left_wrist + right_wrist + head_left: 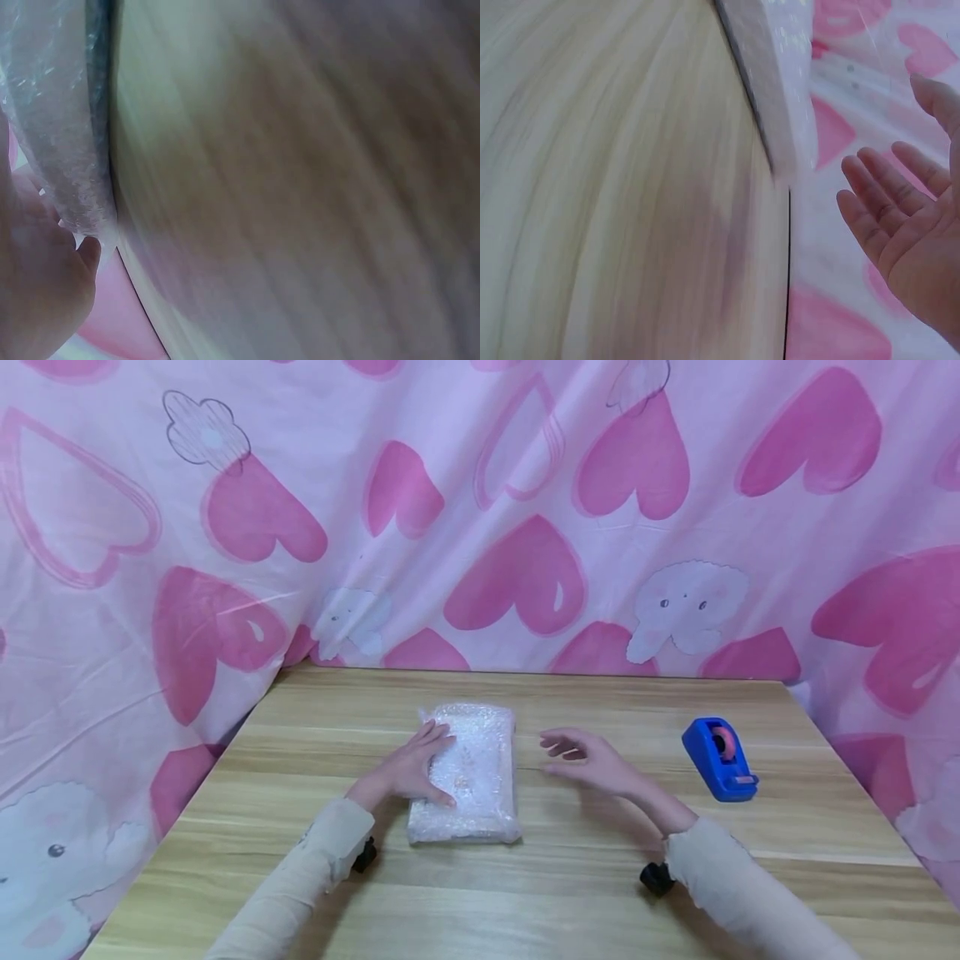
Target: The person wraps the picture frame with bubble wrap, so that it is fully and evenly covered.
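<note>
A flat rectangular package in bubble wrap (474, 772) lies on the wooden table, its long side pointing away from me. My left hand (415, 764) rests on its left side, fingers spread over the wrap and thumb near the lower part. In the left wrist view the bubble wrap (56, 97) rises beside the left hand (45, 277). My right hand (592, 762) hovers to the right of the package, apart from it, with relaxed, slightly bent fingers and nothing in them. The right wrist view shows that hand (911, 210) with its palm exposed, near the package's edge (776, 82).
A blue tape dispenser (720, 760) with a pink roll stands on the right side of the wooden table (525, 902). Behind the table and along its sides hangs a pink cloth (480, 527) printed with hearts.
</note>
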Action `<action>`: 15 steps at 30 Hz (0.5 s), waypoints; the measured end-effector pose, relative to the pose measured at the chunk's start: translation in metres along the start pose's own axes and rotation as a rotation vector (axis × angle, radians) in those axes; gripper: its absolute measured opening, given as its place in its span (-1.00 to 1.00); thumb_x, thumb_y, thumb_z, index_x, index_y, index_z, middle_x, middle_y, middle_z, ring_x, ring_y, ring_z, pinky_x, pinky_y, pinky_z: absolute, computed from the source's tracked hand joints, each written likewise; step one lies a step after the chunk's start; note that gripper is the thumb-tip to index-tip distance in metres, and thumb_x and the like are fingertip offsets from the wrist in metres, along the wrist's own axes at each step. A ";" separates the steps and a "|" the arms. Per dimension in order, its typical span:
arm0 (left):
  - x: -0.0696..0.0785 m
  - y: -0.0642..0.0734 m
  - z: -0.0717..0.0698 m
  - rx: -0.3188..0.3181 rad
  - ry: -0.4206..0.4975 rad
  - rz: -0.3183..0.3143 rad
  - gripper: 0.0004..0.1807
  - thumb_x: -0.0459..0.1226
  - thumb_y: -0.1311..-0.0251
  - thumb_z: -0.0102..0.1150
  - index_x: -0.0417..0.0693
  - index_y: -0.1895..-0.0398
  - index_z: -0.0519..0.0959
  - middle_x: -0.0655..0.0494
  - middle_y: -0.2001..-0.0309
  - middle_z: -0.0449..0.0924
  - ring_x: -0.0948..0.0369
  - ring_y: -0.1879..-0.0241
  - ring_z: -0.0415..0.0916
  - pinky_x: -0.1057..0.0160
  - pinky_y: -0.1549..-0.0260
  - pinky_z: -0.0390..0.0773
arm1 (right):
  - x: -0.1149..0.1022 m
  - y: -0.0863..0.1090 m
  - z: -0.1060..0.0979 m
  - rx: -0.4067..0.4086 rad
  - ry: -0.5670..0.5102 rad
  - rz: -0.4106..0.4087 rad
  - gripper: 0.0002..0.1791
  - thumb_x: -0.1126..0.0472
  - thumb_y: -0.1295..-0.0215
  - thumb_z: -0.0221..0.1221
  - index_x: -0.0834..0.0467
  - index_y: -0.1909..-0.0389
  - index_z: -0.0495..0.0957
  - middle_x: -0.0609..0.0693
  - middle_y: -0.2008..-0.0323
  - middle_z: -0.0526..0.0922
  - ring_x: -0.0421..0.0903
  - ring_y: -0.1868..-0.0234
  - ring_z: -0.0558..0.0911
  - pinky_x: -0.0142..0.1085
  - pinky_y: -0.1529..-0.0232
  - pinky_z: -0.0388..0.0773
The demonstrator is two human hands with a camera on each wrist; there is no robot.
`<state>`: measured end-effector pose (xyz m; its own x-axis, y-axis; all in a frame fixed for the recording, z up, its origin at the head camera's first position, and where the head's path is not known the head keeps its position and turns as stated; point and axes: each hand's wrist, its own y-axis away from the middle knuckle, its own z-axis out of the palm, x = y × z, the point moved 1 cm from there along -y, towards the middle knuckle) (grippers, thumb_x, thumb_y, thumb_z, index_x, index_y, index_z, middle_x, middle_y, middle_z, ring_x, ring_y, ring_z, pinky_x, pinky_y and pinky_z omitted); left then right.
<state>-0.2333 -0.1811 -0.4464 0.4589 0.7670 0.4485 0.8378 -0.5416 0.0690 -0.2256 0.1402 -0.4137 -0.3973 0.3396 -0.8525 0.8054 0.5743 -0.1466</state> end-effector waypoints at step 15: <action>0.001 -0.002 0.001 0.001 0.023 0.008 0.25 0.23 0.45 0.40 -0.13 -0.36 0.08 -0.04 -0.43 -0.21 0.00 -0.39 -0.41 -0.08 -0.29 -0.15 | 0.021 0.084 -0.093 0.243 0.149 0.043 -0.60 0.32 -0.24 0.10 0.35 -0.09 0.39 0.11 0.15 0.60 -0.25 0.22 0.59 -0.48 0.27 0.54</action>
<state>-0.2340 -0.1788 -0.4471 0.4586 0.7545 0.4694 0.8343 -0.5475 0.0649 -0.2071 0.2648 -0.3968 -0.4058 0.4757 -0.7805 0.8977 0.3678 -0.2426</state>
